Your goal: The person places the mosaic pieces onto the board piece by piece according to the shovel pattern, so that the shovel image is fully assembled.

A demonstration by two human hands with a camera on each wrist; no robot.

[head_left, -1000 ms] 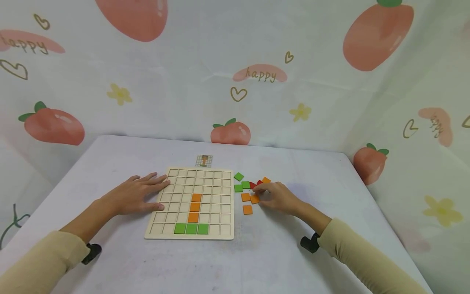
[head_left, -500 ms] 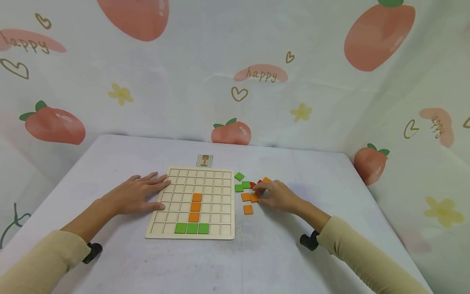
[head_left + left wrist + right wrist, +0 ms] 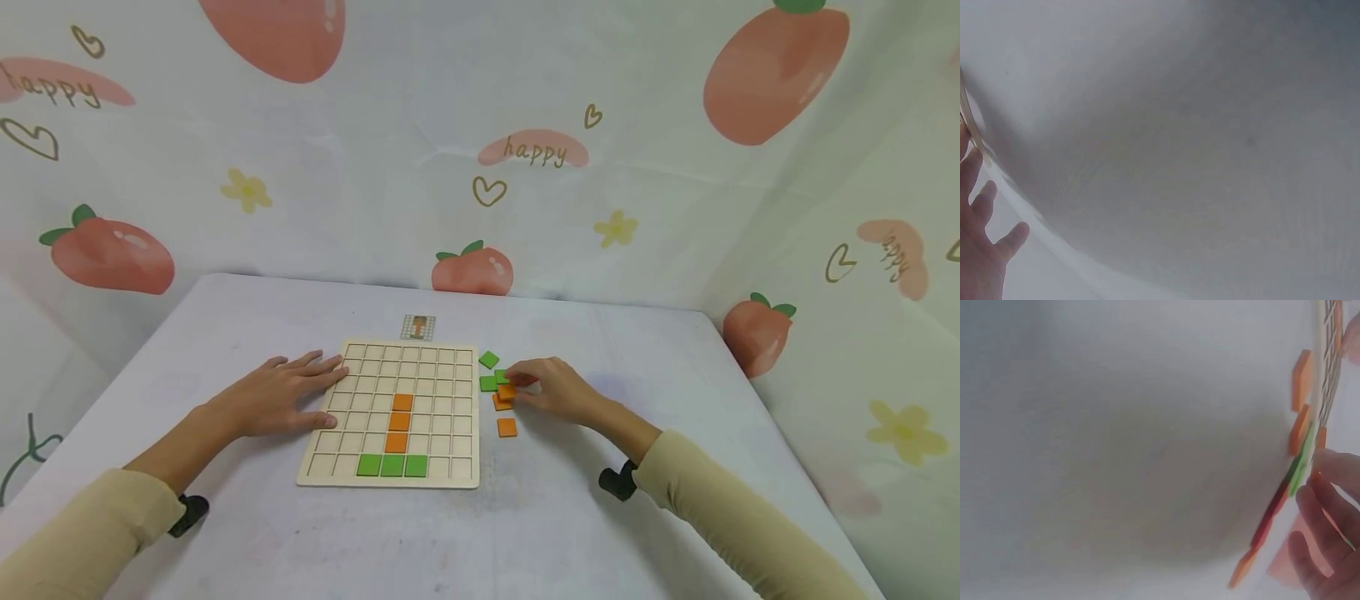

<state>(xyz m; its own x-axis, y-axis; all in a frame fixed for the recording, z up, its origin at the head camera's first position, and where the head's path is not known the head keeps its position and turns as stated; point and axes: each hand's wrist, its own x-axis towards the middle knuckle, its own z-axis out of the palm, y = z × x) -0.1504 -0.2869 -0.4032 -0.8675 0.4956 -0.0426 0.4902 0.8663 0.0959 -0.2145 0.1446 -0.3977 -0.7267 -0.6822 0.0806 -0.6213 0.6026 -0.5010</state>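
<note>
My right hand (image 3: 557, 389) pinches an orange square tile (image 3: 507, 392) between thumb and fingers, lifted over another orange tile (image 3: 501, 404) beside the board. In the right wrist view the right hand (image 3: 1332, 512) shows at the right edge with the tile at its fingertips. My left hand (image 3: 277, 396) lies spread, its fingertips and thumb on the left edge of the pale wooden grid board (image 3: 360, 433). On the board, three orange tiles (image 3: 399, 422) form a column above a row of three green tiles (image 3: 392, 465). The left hand (image 3: 982, 231) also appears in the left wrist view.
Green tiles (image 3: 489, 360) lie right of the board, with a separate orange tile (image 3: 507, 427) nearer the front. Red tiles (image 3: 1269, 512), hidden behind the hand in the head view, show in the right wrist view. A small pattern card (image 3: 417, 327) lies behind the board.
The right hand has picked up an orange tile from the loose group and moved it left toward the board. The left hand has stayed on the board's edge.
</note>
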